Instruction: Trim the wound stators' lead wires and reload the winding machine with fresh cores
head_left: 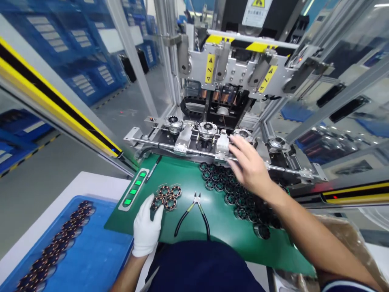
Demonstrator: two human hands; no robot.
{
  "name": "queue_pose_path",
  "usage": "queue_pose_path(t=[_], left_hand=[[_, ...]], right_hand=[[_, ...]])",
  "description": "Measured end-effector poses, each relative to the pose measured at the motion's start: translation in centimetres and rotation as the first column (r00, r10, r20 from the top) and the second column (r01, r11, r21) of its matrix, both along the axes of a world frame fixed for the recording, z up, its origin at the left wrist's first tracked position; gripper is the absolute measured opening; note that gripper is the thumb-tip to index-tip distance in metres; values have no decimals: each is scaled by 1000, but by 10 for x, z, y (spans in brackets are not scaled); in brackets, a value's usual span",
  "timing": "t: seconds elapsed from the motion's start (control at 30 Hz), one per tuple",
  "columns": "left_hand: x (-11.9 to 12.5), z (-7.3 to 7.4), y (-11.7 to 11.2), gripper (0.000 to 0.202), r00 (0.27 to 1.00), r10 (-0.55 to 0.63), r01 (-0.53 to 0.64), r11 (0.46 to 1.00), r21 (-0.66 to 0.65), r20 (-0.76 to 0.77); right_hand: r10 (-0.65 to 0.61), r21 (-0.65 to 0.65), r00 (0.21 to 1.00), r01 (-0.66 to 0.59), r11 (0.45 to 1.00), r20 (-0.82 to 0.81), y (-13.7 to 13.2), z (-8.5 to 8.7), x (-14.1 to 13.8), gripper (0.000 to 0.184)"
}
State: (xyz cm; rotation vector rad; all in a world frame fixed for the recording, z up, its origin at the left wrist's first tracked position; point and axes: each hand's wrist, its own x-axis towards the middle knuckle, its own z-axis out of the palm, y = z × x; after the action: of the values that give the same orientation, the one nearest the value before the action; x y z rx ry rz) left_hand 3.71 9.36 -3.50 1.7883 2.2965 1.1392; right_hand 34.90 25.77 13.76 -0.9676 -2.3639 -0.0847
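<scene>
My left hand (147, 227), in a white glove, rests on the green mat (219, 219) with its fingers at a small cluster of copper-wound stator rings (167, 196). It seems to touch the nearest ring. My bare right hand (247, 162) reaches forward with fingers spread, over the machine's rail (188, 151) and close to a round fixture nest (242, 134). Nothing is held in it. Below the right arm lies a pile of several unwound dark rings (240, 194). Black-handled cutting pliers (194, 213) lie on the mat between the two hands.
The winding machine (231, 69) stands behind the mat, with several round nests (207, 129) along its front. A panel of green lit buttons (133, 190) sits at the mat's left. A blue tray (91, 251) with a row of wound rings lies at lower left.
</scene>
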Motion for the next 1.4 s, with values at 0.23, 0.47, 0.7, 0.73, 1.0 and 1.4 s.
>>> queue_pose_path(t=[0.23,0.47,0.7,0.73,1.0,1.4], left_hand=[[3,6,2,52,1000,-13,13,999,-33,10],[1,6,2,50,1000,-10,11,998,-57,10],[-7,-5,2,51,1000,-16,16,999,-48,16],[-8,-6,2,51,1000,-14,15,999,-51,13],[-15,-14,1,46,999,-16,15,1000,-20,-50],[-9,-6,3,56,1000,28,-29,994,-108,-14]], right_hand=[[-166,-250,984,175,952,59,-122,-89,64,20],[-237,-316,971,230,920,15,-150,-116,62,24],[-91,-253,972,34,967,-218,-31,-9,73,16],[-111,-206,969,64,976,-222,-3,5,74,11],[-91,-267,995,77,961,-40,135,10,73,5],[-43,-312,971,117,943,236,152,6,72,17]])
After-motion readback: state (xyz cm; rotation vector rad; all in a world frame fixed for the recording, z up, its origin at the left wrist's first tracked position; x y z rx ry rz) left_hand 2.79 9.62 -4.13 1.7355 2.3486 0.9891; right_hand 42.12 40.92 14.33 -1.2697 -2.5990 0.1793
